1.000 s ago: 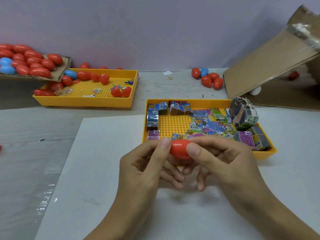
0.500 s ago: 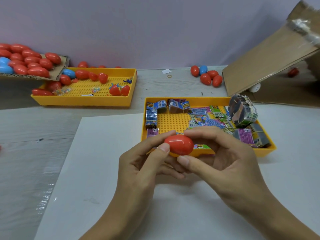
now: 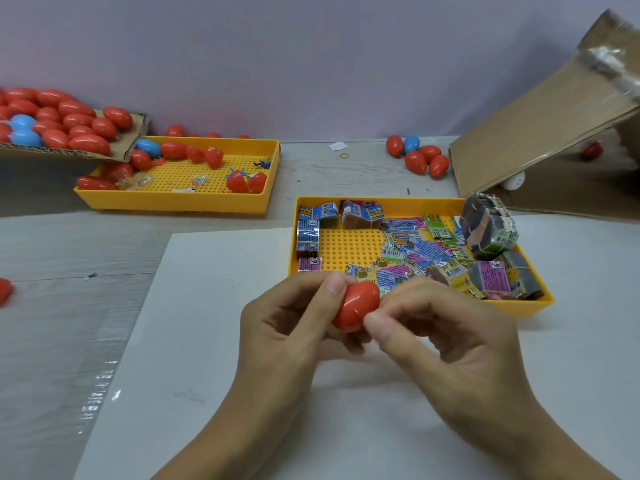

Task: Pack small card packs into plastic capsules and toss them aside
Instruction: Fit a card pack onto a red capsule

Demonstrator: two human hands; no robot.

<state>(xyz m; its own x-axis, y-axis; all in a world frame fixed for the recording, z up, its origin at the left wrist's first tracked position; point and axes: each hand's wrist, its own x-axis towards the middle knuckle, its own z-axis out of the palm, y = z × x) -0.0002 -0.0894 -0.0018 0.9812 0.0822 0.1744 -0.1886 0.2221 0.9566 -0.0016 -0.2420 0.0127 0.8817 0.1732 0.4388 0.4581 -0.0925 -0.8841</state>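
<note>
Slippage is the risk: both hands, left (image 3: 291, 327) and right (image 3: 446, 337), pinch the red capsule (image 3: 356, 306) at centre frame, above the white sheet (image 3: 207, 341). Uneven squeezing could pop its halves apart or shoot it toward the card-pack tray (image 3: 519, 308).

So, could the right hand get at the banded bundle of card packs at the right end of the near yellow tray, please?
Probably yes: the bundle of card packs sits uncovered atop the tray, just beyond the right hand. But that hand is pinching the red plastic capsule with the left hand.
</note>
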